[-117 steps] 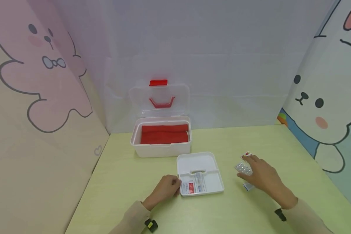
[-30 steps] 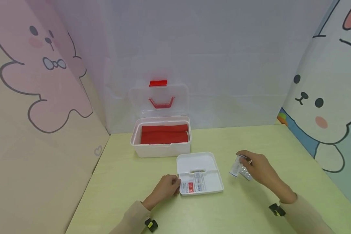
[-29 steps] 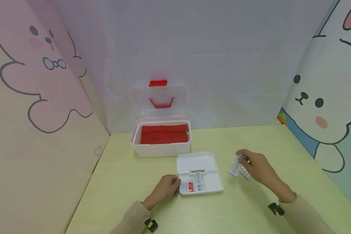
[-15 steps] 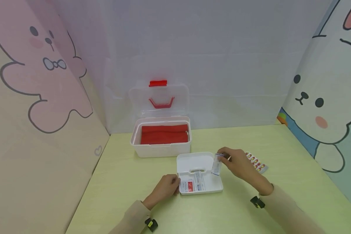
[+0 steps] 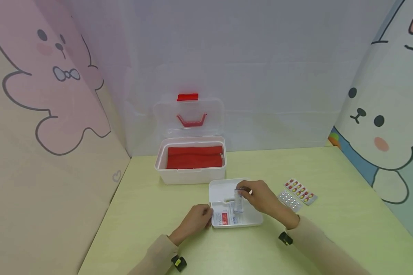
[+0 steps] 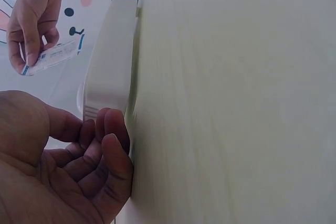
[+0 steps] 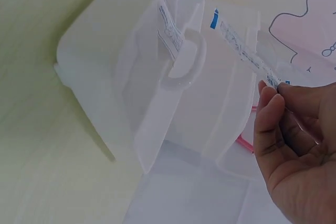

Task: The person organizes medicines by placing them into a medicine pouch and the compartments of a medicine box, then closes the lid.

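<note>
My right hand (image 5: 263, 196) pinches a slim clear sachet (image 5: 239, 202) with blue ends between thumb and fingertips. The sachet hangs above a shallow white tray (image 5: 254, 219) that has a divider with a handle slot. In the tray's left front part lie a red-and-white packet (image 5: 224, 219) and another clear sachet (image 7: 169, 27), partly hidden in the head view. My left hand (image 5: 195, 219) holds the tray's left front edge with curled fingers; in the left wrist view the fingertips (image 6: 116, 124) meet the tray's end (image 6: 110, 72).
Behind the tray stands a white box (image 5: 189, 176) with its clear lid (image 5: 189, 131) raised and a red pouch (image 5: 194, 162) inside. To the right lie a red-and-yellow capsule blister pack (image 5: 301, 191) and a silver blister pack (image 5: 290, 201) on the pale yellow-green table (image 5: 151, 214).
My right hand has picked up the clear sachet beside the blister packs and carried it left over the tray. Both blister packs are now uncovered. The left hand has stayed at the tray edge.
</note>
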Demonstrator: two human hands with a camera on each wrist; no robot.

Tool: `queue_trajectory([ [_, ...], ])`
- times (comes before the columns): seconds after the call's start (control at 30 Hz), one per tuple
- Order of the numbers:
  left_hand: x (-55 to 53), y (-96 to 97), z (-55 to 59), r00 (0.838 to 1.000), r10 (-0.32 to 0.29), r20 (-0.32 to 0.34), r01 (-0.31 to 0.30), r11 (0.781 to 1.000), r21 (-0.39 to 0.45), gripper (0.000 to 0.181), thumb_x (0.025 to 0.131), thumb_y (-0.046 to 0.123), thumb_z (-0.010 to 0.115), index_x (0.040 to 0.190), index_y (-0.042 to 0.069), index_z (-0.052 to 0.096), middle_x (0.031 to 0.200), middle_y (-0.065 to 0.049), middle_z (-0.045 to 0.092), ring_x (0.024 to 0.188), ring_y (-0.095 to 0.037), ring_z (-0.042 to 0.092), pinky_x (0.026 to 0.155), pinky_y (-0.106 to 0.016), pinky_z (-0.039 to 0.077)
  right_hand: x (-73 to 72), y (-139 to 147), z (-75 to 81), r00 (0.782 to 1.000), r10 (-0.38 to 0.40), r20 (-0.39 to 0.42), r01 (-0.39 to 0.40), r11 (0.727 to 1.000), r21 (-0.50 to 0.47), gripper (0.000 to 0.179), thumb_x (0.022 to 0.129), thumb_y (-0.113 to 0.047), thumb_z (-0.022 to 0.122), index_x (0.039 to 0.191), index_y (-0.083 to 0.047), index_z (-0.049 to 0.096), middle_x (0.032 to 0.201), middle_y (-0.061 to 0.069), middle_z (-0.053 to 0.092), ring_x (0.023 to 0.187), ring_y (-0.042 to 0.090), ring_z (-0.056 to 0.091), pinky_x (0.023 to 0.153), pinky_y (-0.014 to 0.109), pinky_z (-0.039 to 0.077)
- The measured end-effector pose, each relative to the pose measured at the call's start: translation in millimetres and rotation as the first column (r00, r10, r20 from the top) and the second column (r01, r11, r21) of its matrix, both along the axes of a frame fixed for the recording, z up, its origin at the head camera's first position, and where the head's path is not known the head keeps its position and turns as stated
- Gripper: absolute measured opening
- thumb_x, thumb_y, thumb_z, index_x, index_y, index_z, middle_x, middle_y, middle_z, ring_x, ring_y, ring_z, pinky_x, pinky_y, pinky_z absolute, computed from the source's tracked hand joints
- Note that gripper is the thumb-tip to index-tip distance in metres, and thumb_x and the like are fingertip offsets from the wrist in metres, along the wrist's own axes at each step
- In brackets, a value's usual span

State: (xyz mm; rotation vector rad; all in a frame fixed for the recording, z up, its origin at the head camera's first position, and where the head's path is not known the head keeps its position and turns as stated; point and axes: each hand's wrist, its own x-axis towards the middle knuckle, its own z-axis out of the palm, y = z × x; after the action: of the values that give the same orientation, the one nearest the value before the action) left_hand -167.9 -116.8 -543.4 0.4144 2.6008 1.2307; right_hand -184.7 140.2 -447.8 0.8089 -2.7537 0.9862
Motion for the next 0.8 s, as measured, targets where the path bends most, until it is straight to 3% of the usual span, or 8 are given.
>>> queue_trajectory([
  [0.3, 0.7, 0.3, 3.0, 1.000, -0.001, -0.001, 0.001, 1.000, -0.012, 0.029, 0.101, 0.022, 0.050, 0.075, 0.014, 0.060, 0.060, 0.006, 0.057, 0.053, -0.007, 0.050, 0.049, -0.022, 0.040, 3.2, -13, -16.3, 0.998, 0.037, 0.056, -0.039, 0.998, 0.042, 0.008, 0.088, -0.006, 0.069, 0.094, -0.011, 0.071, 0.086, -0.001, 0.071, 0.076, 0.004, 0.057, 0.070, 0.024, 0.050],
  [0.8, 0.8, 0.5, 3.4, 1.000, 0.000, -0.001, 0.000, 1.000, 0.001, 0.030, 0.101, 0.022, 0.050, 0.075, 0.014, 0.060, 0.059, 0.006, 0.056, 0.052, -0.006, 0.050, 0.048, -0.023, 0.040, 5.6, -21, -34.9, 0.996, 0.010, 0.091, -0.023, 0.990, 0.137, 0.004, 0.087, -0.010, 0.071, 0.091, -0.010, 0.073, 0.087, -0.003, 0.072, 0.076, 0.005, 0.058, 0.072, 0.025, 0.052],
])
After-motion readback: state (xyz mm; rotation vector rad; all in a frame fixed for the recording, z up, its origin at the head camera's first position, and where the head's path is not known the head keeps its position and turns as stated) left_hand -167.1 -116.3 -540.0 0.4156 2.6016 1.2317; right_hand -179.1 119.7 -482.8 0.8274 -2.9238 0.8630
